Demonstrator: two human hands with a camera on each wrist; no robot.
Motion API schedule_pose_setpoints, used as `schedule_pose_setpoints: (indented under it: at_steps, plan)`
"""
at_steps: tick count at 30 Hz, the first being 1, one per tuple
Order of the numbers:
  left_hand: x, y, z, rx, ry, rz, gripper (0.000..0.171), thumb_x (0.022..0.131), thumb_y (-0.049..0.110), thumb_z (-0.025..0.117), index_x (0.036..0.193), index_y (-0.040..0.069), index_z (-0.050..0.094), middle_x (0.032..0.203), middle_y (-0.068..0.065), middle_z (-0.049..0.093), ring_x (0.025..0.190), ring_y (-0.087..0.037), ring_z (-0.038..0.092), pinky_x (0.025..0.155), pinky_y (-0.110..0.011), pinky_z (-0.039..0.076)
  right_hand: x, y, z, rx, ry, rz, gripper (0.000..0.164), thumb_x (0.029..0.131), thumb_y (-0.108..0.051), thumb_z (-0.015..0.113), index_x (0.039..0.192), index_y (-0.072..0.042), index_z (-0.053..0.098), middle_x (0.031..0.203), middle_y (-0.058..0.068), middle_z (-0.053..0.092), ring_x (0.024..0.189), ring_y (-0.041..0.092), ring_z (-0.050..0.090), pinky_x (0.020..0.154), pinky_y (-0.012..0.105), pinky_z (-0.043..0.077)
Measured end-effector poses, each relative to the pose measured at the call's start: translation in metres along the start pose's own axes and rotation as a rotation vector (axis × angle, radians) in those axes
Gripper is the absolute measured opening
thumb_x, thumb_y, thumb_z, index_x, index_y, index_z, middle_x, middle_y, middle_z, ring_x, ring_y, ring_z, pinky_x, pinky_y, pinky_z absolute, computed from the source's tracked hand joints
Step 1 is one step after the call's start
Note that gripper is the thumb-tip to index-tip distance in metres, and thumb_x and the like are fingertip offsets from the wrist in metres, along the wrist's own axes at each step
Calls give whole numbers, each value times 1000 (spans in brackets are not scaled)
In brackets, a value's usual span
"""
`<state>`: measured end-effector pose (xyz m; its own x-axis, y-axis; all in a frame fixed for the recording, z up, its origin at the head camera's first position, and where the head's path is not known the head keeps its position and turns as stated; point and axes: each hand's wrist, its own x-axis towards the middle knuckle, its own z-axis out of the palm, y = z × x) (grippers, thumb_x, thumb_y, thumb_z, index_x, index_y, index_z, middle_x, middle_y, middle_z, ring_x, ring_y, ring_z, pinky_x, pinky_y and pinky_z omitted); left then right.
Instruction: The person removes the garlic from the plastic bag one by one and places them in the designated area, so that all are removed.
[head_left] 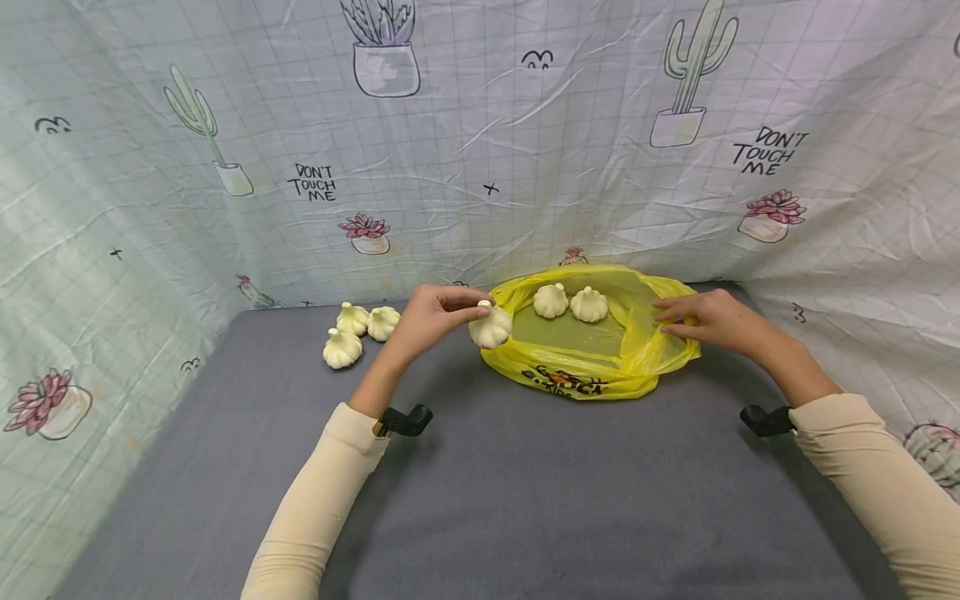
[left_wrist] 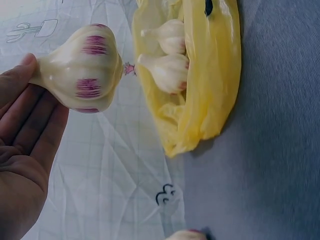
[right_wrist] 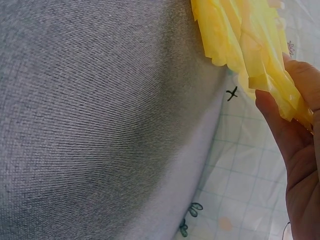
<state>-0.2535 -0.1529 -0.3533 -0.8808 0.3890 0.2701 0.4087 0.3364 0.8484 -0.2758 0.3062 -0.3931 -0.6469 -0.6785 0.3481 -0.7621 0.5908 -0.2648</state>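
My left hand pinches a garlic bulb by its stem, at the left rim of a yellow plastic bag. In the left wrist view that bulb is cream-white with purple streaks. The bag lies with its mouth spread wide, and two more garlic bulbs sit inside it. At the bag's right side my right hand grips the edge, thumb and fingers on either side of the plastic in the right wrist view.
Three garlic bulbs stand together on the grey cloth-covered table, left of the left hand. Behind the table hangs a pale printed curtain, which also runs along both sides. Each wrist wears a black camera strap.
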Motion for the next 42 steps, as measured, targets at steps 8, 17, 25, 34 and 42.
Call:
schedule_pose_setpoints:
  at_steps: [8, 17, 25, 34, 42]
  plan:
    - [-7, 1, -14, 39, 2, 2, 25, 92, 23, 78, 114, 11, 79, 109, -3, 77, 100, -16, 73, 87, -36, 59, -4, 3, 3, 8, -11, 23, 20, 89, -5, 78, 108, -6, 80, 123, 19, 71, 52, -8, 44, 47, 20, 39]
    - [-11, 3, -30, 96, -14, 24, 22, 92, 31, 78, 109, 18, 81, 104, 3, 77, 94, -14, 73, 70, -30, 56, -3, 2, 1, 3, -20, 31, 21, 90, -6, 77, 110, -4, 79, 123, 19, 71, 51, -8, 44, 47, 21, 40]
    - [-16, 0, -43, 140, 2, 20, 21, 92, 31, 79, 109, 20, 81, 104, 5, 77, 94, -12, 74, 79, -37, 61, -1, 3, 2, 3, -25, 10, 21, 88, -5, 78, 109, -3, 80, 121, 20, 71, 51, -9, 44, 46, 20, 39]
    - [-20, 2, -52, 196, -2, 39, 21, 92, 26, 79, 109, 15, 81, 104, 1, 78, 93, -13, 74, 78, -26, 59, 2, 1, 2, -4, -18, -15, 21, 86, -4, 79, 107, -3, 80, 121, 21, 71, 56, -8, 51, 48, 20, 40]
    - [-22, 4, -55, 191, -8, 28, 21, 92, 24, 79, 110, 14, 81, 105, -1, 78, 95, -14, 74, 80, -26, 59, 2, 0, 2, -3, -17, 0, 20, 87, -4, 79, 107, -3, 80, 121, 20, 71, 61, -6, 57, 48, 20, 42]
